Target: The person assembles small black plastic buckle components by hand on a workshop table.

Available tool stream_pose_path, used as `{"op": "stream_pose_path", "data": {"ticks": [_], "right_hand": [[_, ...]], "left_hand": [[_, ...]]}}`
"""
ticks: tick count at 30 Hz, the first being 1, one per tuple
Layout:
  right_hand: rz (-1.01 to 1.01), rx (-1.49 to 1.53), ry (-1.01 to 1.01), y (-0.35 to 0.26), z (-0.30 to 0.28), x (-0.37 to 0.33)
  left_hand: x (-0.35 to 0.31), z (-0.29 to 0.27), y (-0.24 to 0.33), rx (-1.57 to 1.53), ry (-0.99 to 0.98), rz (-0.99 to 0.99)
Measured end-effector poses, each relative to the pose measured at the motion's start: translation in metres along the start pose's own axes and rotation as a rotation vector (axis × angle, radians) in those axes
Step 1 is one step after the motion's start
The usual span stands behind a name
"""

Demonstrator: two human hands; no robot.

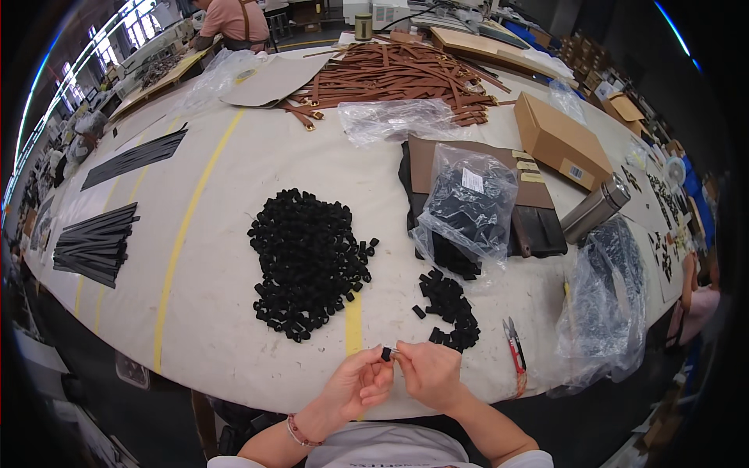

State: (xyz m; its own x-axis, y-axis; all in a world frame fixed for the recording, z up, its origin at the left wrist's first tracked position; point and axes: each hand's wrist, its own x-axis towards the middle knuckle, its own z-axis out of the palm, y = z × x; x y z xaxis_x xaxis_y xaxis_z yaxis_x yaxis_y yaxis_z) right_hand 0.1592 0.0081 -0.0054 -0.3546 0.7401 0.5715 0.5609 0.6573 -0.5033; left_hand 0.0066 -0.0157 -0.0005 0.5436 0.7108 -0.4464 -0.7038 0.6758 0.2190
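Observation:
Close to the table's near edge, my left hand (355, 384) pinches a small black loop piece (386, 354) between thumb and fingertips. My right hand (429, 376) is closed on a thin silvery metal tool (395, 351), whose tip meets the black piece; the rest of it is hidden in my fingers, so its kind cannot be told. Beyond my left hand lies a large heap of similar black pieces (300, 257). A smaller cluster of them (452, 312) sits just past my right hand. Red-handled thread snips (515, 351) rest to the right.
Brown buckled straps (390, 74) are piled at the far side. A cardboard box (562, 140), a steel flask (597, 207) and plastic bags (601, 304) stand or lie at right. Black strips (97, 242) lie left. A person (234, 23) is at the far left.

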Motion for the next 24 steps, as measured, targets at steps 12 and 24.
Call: {"op": "stream_pose_path", "data": {"ticks": [12,24], "right_hand": [[0.34,0.21,-0.282,0.007,-0.006,0.013],[0.339,-0.224,-0.429,0.045,-0.004,0.031]], "left_hand": [[-0.004,-0.012,0.01,0.019,0.199,0.293],[0.002,-0.012,0.02,0.198,0.222,0.414]]}}
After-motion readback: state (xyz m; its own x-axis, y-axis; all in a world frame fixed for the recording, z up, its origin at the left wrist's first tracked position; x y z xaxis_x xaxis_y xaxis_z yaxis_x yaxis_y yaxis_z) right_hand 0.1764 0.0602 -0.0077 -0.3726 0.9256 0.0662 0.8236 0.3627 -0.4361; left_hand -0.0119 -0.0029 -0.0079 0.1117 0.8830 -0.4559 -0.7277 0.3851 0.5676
